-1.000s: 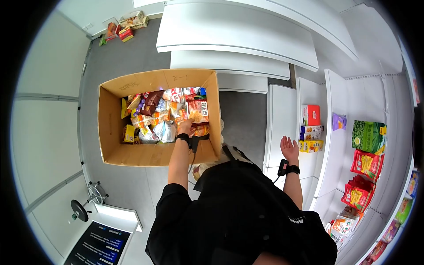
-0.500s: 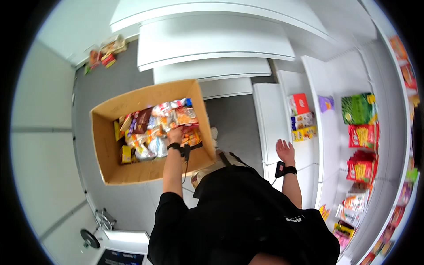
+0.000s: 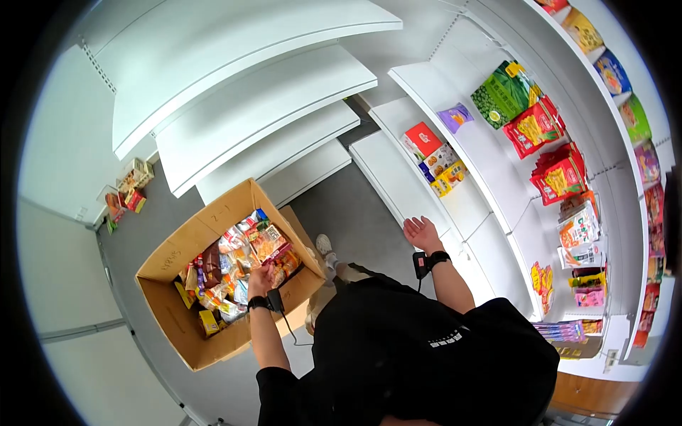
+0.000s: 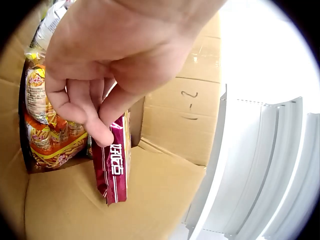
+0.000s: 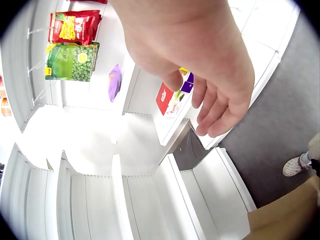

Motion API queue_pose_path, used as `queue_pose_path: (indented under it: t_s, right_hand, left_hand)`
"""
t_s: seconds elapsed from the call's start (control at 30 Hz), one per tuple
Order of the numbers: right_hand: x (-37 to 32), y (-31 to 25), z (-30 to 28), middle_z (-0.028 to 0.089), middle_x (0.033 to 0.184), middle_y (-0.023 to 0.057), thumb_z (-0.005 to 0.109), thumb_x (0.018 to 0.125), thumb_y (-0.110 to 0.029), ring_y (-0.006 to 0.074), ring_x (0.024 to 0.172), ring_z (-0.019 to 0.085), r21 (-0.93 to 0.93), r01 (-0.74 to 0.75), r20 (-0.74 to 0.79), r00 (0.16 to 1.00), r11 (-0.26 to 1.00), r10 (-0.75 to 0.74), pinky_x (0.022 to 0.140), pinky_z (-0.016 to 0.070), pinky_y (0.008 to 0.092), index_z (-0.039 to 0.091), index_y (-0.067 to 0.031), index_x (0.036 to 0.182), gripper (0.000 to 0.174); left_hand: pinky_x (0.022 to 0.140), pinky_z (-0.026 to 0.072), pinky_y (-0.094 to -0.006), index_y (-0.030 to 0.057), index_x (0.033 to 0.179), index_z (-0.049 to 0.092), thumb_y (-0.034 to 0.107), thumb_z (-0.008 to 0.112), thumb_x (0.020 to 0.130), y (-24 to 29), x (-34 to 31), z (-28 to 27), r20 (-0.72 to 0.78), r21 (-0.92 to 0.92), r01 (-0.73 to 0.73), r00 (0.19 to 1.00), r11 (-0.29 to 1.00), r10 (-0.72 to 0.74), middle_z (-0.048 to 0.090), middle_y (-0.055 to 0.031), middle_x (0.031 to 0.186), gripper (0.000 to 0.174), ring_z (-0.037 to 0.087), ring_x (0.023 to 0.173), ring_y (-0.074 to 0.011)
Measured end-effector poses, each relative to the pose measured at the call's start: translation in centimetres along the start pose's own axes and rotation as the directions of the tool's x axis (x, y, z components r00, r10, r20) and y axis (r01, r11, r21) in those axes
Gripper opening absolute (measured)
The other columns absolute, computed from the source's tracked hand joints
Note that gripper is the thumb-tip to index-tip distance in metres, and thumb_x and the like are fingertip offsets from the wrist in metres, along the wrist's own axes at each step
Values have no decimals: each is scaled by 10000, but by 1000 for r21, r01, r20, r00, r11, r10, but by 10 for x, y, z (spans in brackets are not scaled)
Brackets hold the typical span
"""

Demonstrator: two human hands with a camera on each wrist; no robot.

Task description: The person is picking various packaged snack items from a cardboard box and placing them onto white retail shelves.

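Pinching a maroon pack (image 4: 116, 165) by one end with the left hand (image 3: 259, 282), with thumb and fingers drawn narrow beside its white lettering. Holding it inside the open carton (image 3: 199, 241), toward the right part, among or just above other snack packs (image 4: 54, 149); impossible to tell whether lifted clear of them or leaning on them. Stretching, along the long axis of its lettered side, from the left fingers to the right and slightly far, roughly in line with the carton's far wall. Pointing so toward the carton's right wall, probably the edge to mind in any lift. Gripping nothing with the right hand (image 3: 421, 234): loosely bent at the fingers, well apart from the pack, near the low white shelf (image 3: 398, 183) on the right. Clearly nearer with the left.
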State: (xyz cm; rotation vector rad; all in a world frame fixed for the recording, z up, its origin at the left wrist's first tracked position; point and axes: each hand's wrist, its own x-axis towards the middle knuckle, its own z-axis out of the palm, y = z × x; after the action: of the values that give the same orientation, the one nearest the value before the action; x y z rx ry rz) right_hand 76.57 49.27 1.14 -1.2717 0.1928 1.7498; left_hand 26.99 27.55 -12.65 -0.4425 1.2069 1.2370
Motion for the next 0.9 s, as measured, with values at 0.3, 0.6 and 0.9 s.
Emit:
queue_pose_path:
  t_s: [0.3, 0.6, 0.9]
  right_hand:
    - [5, 40, 17, 534, 1158, 144, 469, 913, -285, 283, 1053, 530, -117, -93, 81, 991, 989, 103, 900, 439, 415, 442, -21, 1186, 381]
    - [-32, 111, 92, 509, 1223, 133, 535, 897, -320, 259, 1103, 513, -628, -173, 315, 835, 758, 451, 922, 435, 400, 456, -44, 1213, 427]
    - [-93, 123, 147, 535, 1174, 102, 573, 877, -370, 222, 1044, 556, -770, 94, 477, 742, 632, 471, 892, 462, 380, 464, -49, 1226, 487]
  left_hand:
    - [578, 441, -230, 55, 976, 553, 68, 562, 835, 9, -68, -4, 289, 3, -126, 950, 992, 119, 639, -53, 929, 142, 605, 784, -130]
    - [649, 479, -229, 47, 1040, 569, 14, 532, 853, -8, -152, 72, 304, 18, -268, 919, 963, 250, 644, -44, 893, 193, 632, 775, -137]
    - [692, 469, -192, 43, 1145, 554, 60, 553, 862, -10, -164, 125, 487, 101, -329, 839, 939, 242, 661, -61, 976, 284, 629, 781, -80]
